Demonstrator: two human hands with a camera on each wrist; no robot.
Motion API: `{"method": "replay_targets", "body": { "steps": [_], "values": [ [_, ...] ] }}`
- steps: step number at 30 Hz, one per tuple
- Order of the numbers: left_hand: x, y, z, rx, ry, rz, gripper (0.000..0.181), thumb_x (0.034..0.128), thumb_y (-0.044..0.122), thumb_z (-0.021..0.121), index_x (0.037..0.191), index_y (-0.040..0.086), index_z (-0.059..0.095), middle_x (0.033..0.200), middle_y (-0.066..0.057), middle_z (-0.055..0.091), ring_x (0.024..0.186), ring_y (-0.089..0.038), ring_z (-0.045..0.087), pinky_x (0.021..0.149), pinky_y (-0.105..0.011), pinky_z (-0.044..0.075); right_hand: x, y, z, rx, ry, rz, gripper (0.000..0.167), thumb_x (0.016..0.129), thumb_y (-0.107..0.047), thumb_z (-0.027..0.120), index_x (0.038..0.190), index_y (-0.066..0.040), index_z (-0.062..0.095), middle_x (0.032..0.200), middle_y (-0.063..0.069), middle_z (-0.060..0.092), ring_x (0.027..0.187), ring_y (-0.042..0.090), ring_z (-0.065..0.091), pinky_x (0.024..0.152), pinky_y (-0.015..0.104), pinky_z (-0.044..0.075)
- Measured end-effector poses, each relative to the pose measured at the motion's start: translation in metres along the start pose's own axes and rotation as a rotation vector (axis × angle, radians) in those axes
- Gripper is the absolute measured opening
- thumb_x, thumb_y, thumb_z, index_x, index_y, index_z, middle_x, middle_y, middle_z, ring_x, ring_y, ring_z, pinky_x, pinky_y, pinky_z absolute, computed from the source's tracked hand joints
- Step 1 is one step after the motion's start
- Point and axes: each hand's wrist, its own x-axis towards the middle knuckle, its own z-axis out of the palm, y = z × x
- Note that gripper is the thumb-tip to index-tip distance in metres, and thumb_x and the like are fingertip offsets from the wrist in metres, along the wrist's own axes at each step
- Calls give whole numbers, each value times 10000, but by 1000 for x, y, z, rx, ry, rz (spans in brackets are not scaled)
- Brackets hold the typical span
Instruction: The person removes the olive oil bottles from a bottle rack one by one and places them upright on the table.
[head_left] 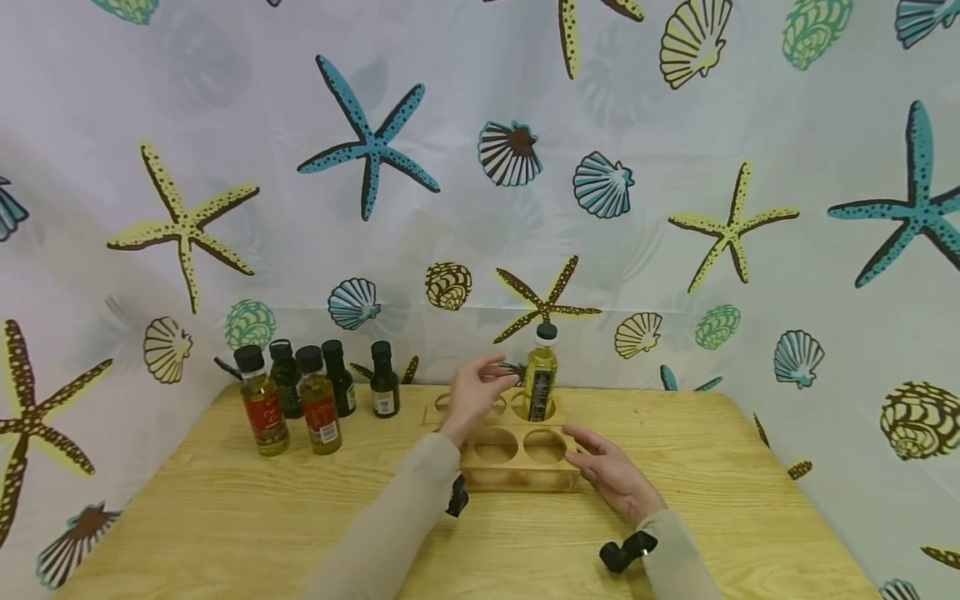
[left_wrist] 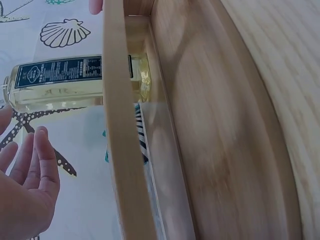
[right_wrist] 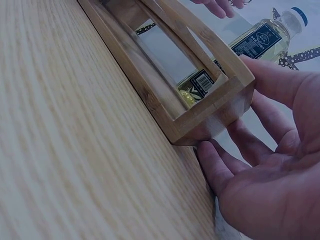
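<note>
A wooden bottle rack with round holes in two stepped rows stands mid-table. One bottle of pale yellow oil, dark-capped and dark-labelled, stands upright in the right hole of its back row. My left hand hovers over the rack just left of that bottle. Its fingers are extended and hold nothing; in the left wrist view they are apart from the glass. At the rack's right end, my right hand touches the wood with spread fingers. The right wrist view shows its fingertips against the end piece.
On the left of the table stand two red-labelled oil bottles and several smaller dark bottles. A white curtain printed with starfish and shells hangs behind the table and along both sides.
</note>
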Motion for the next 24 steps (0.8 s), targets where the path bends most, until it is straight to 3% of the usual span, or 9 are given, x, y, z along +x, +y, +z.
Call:
{"method": "replay_targets", "body": {
  "steps": [9, 17, 24],
  "values": [
    [6, 3, 16, -55, -17, -37, 505, 878, 183, 753, 1355, 135, 594, 1207, -146, 664, 1116, -290, 631, 898, -433, 548, 3, 1, 0, -15, 12, -1, 589, 964, -92, 607, 1509, -82, 383, 1647, 141, 79, 1514, 368, 43, 1208, 566, 76],
    [10, 0, 24, -17, -51, -11, 519, 885, 199, 747, 1372, 148, 574, 1249, -132, 630, 1119, -284, 618, 908, -429, 544, 1, 0, 3, -18, 6, 9, 596, 963, -93, 610, 1511, -68, 374, 1645, 156, 73, 1513, 373, 42, 1206, 574, 60],
    [13, 4, 28, 13, -92, -12, 577, 890, 231, 743, 1422, 190, 522, 1362, -121, 575, 1240, -292, 555, 994, -473, 492, 1, 0, 3, -13, 13, 6, 597, 957, -99, 622, 1507, -82, 390, 1645, 150, 83, 1509, 376, 66, 1208, 562, 79]
  ]
}}
